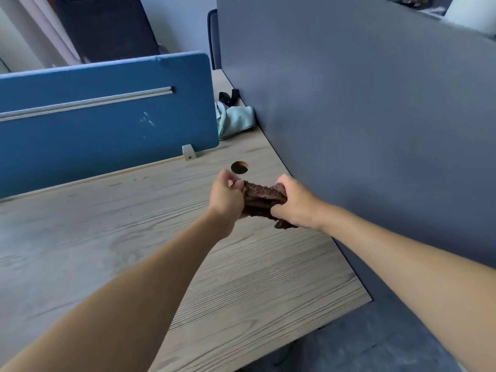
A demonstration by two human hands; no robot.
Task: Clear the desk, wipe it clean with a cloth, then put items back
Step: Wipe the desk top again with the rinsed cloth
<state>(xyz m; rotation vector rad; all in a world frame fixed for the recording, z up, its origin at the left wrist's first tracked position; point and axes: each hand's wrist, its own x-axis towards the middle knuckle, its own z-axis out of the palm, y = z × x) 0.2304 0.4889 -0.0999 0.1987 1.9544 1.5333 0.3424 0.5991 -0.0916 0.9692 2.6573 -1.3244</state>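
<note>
Gripping a brown cloth (pixel 261 200) between them, left hand (pixel 226 196) and right hand (pixel 296 204) curl their fingers round its opposite ends, holding it bunched above the desk (pixel 134 224), near the cable hole (pixel 239 167); a pale green cloth (pixel 234 120) lies behind the blue screen (pixel 107 124), beside the grey partition (pixel 362 116)

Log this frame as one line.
left hand: grips brown cloth | right hand: grips brown cloth | desk: cable hole just beyond hands | aside: pale green cloth at far corner
</note>
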